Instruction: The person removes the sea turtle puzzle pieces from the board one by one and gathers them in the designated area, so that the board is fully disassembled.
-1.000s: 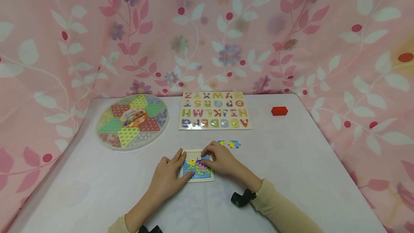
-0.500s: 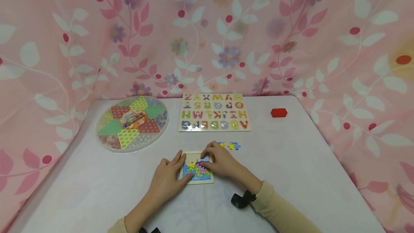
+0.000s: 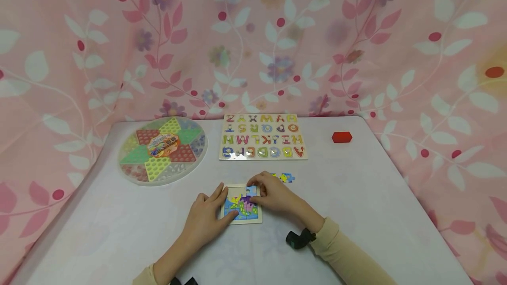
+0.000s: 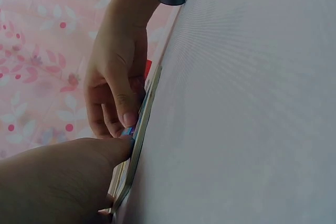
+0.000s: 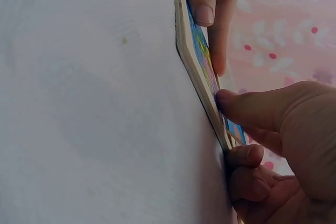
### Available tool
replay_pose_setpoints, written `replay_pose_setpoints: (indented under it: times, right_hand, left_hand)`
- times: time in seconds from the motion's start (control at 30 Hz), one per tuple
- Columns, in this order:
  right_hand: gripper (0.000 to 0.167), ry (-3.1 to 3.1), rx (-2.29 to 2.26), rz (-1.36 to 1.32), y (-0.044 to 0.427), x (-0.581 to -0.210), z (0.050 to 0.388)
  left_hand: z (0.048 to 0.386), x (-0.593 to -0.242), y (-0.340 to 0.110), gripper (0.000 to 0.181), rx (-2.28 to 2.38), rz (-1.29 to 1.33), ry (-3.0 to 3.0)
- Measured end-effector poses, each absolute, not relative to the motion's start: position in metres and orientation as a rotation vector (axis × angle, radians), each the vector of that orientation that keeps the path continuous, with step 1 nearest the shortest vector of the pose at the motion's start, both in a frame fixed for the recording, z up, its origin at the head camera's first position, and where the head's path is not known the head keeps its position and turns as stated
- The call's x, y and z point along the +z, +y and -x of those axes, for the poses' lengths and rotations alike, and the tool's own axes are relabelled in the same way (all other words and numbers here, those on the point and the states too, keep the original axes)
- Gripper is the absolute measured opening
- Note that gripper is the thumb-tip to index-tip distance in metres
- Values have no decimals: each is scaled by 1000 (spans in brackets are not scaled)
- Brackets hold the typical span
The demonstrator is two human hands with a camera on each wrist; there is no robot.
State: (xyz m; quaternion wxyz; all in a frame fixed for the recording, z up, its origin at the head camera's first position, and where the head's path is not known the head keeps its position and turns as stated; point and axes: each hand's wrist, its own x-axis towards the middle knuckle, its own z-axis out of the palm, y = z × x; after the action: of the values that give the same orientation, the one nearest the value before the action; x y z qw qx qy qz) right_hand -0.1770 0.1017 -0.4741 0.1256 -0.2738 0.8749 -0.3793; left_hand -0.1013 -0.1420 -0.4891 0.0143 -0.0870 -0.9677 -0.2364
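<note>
In the head view a small jigsaw puzzle in a pale wooden tray lies on the table, its upper left part bare wood. My left hand rests along the tray's left side, fingers straight, thumb pressing on the blue lower pieces. At the upper right corner my right hand holds a light-blue puzzle piece between curled fingers and thumb. The right wrist view shows this blue piece slightly raised at the tray's edge. Beyond the right hand lie loose puzzle pieces, partly covered by it.
An alphabet board stands behind the puzzle. To its left lies a round board-game box with coloured triangles, and a red block is at the back right. A pink floral curtain hangs behind the white table.
My right hand has shifted slightly right and back, uncovering more of the light-blue corner piece and covering more of the loose pieces. The left hand stays on the tray.
</note>
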Motion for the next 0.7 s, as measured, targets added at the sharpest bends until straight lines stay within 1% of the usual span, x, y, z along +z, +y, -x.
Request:
replay_pose_setpoints:
  times: [0.3,0.7]
  right_hand:
    - [31,2553,-1057,813,107,-471,182]
    - [27,2555,-1068,860,108,-470,184]
  left_hand:
    - [101,-489,-142,77,-734,266,-3014]
    - [101,-491,-142,78,-726,268,-3007]
